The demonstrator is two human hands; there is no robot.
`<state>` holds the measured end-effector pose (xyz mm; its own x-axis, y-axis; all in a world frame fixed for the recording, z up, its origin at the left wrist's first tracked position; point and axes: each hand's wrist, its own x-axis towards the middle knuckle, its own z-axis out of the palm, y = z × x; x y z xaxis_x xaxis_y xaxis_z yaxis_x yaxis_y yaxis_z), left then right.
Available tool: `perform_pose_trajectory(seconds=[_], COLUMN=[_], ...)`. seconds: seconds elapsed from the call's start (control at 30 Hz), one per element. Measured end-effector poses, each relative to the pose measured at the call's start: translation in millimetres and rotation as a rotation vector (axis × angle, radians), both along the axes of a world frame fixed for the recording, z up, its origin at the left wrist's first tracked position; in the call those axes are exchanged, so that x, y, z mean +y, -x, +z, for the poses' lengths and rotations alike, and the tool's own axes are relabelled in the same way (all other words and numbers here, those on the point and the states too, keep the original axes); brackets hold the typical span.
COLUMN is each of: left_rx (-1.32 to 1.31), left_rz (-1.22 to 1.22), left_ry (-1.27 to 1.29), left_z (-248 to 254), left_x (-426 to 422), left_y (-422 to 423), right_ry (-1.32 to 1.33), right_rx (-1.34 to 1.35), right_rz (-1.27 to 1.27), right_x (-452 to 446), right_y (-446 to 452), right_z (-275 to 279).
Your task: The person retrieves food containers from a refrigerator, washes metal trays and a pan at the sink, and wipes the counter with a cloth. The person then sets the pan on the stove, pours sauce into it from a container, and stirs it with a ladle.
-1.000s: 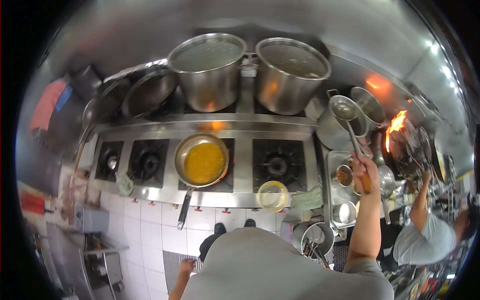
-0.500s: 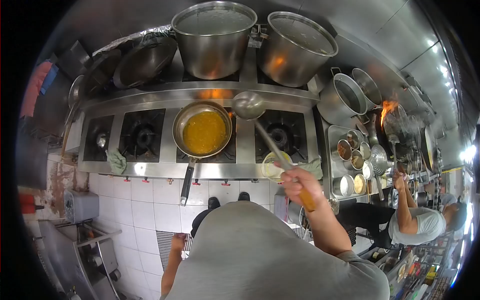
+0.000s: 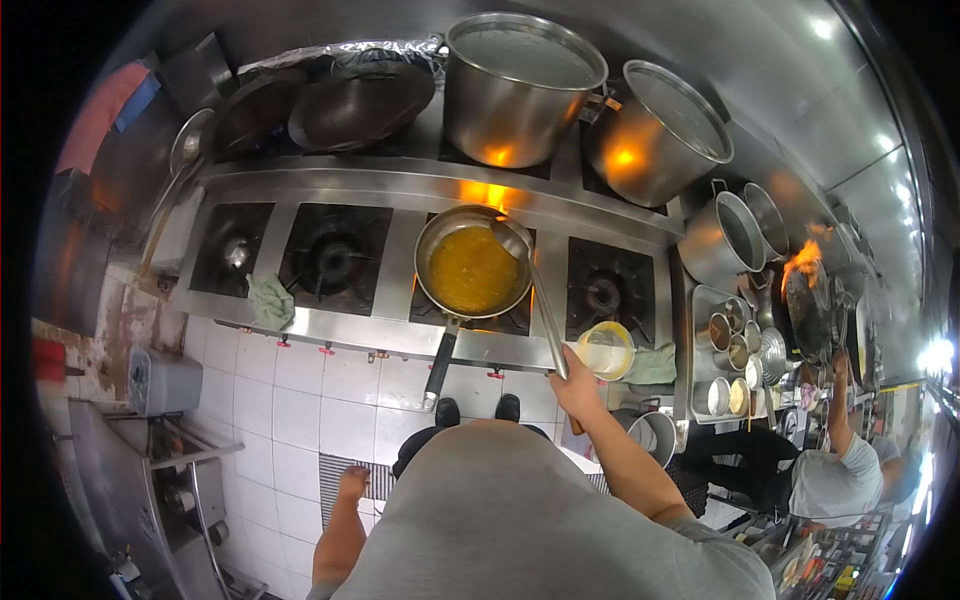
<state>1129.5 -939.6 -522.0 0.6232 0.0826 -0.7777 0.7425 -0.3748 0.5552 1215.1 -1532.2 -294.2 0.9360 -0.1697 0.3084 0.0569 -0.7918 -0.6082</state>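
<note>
My right hand [image 3: 576, 388] is wrapped round the handle of a long metal ladle [image 3: 545, 318]. The ladle's bowl [image 3: 511, 238] tips over the right rim of a frying pan, touching or just above the contents. The steel frying pan [image 3: 424, 252] sits on a middle burner, its black handle [image 3: 439, 368] pointing toward me. Yellow-orange liquid [image 3: 473, 270] covers the pan's bottom, and flame shows around its edge. Down at my left side hangs my left hand [image 3: 352, 483], fingers curled and apparently holding nothing.
Two large stockpots [image 3: 525, 95] and dark woks [image 3: 362, 105] stand at the back. A yellow-rimmed container [image 3: 606, 352] and green cloths [image 3: 270, 303] lie along the stove's front edge. On the right, a tray [image 3: 702, 300] holds several small pots; a co-worker [image 3: 835, 470] handles a flaming wok [image 3: 800, 290].
My right hand has lowered and brought the ladle from above the right side down to the pan's rim. The view has shifted left. My left hand stays at my side.
</note>
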Motion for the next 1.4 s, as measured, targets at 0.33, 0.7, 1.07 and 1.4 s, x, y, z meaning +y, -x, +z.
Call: perform_pose_trajectory(seconds=[0.33, 0.7, 1.07, 1.4], left_rx=[-0.261, 0.157, 0.088, 0.026], left_rz=[-0.389, -0.105, -0.219, -0.262], left_ry=[-0.093, -0.035, -0.057, -0.107], left_z=[-31, 0, -25, 0], left_x=[34, 29, 45, 22], left_y=[-22, -41, -59, -80], right_ry=[-0.968, -0.876, -0.566, -0.860], right_rx=[0.793, 0.737, 0.593, 0.730], right_rz=[-0.122, -0.167, -0.171, -0.135], right_x=[47, 64, 68, 67], right_y=[-26, -34, -42, -35], right_z=[46, 55, 47, 43])
